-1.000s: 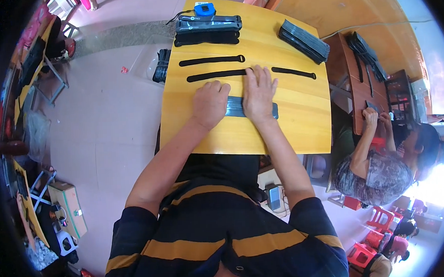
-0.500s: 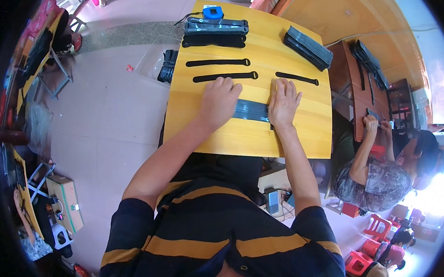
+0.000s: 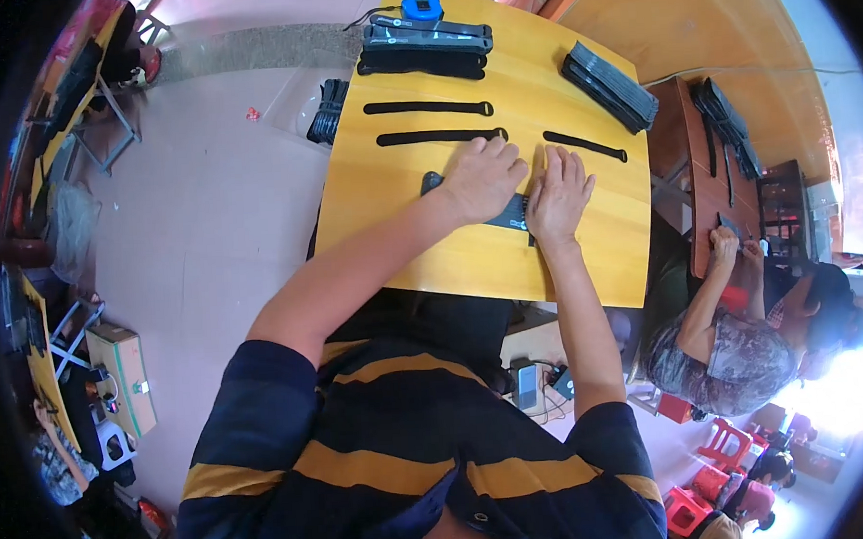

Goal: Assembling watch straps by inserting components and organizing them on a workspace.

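On the yellow table lies a flat dark packet of straps [image 3: 514,214] in shiny clear plastic, partly under my hands. My left hand [image 3: 485,178] rests over its middle with the fingers curled down onto it. Fingers stretched out and lying flat, my right hand [image 3: 559,198] covers the packet's right end. Just beyond my left hand is a black hook-and-loop strap [image 3: 435,137] with a loop end. A second black strap [image 3: 424,108] lies farther off, and a third strap [image 3: 585,146] is beyond my right hand. The undersides of both hands are hidden.
Stacked strap packets [image 3: 426,43] and a blue tape measure [image 3: 422,8] sit at the far left of the yellow table [image 3: 432,269]. Another packet stack [image 3: 608,86] is at the far right. To the right, a person [image 3: 733,343] works at a brown table [image 3: 702,176].
My left hand has slid to the right along the packet, closer to my right hand, uncovering the packet's left end. My right hand has stayed on the right end.
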